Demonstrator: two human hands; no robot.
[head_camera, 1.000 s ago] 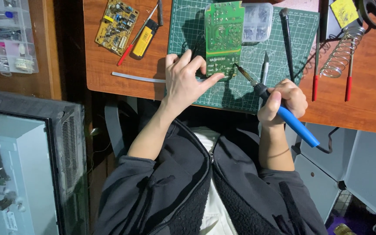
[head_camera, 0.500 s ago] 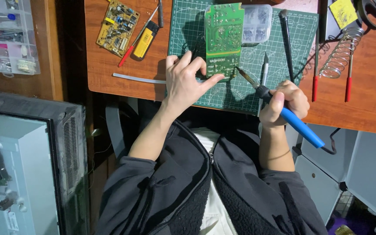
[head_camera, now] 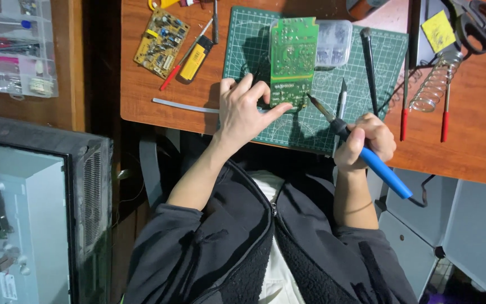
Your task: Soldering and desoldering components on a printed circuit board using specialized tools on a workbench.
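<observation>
A green circuit board (head_camera: 292, 59) lies solder side up on a green cutting mat (head_camera: 367, 121). My left hand (head_camera: 244, 112) rests on the mat, its thumb and fingers pressing the board's near left corner. My right hand (head_camera: 365, 141) grips a blue-handled soldering iron (head_camera: 361, 149). The iron's tip touches the board's near right corner.
A yellow circuit board (head_camera: 161, 43), a yellow-and-black tool (head_camera: 193, 61) and a white strip (head_camera: 184, 106) lie left of the mat. A clear parts box (head_camera: 334, 43), tweezers (head_camera: 342, 97), a coiled iron stand (head_camera: 435, 83), red-handled probes and scissors (head_camera: 476, 22) lie right. An opened monitor (head_camera: 35, 214) stands lower left.
The view has shifted slightly. Both hands hold the same places, with the iron's tip still at the board's near corner.
</observation>
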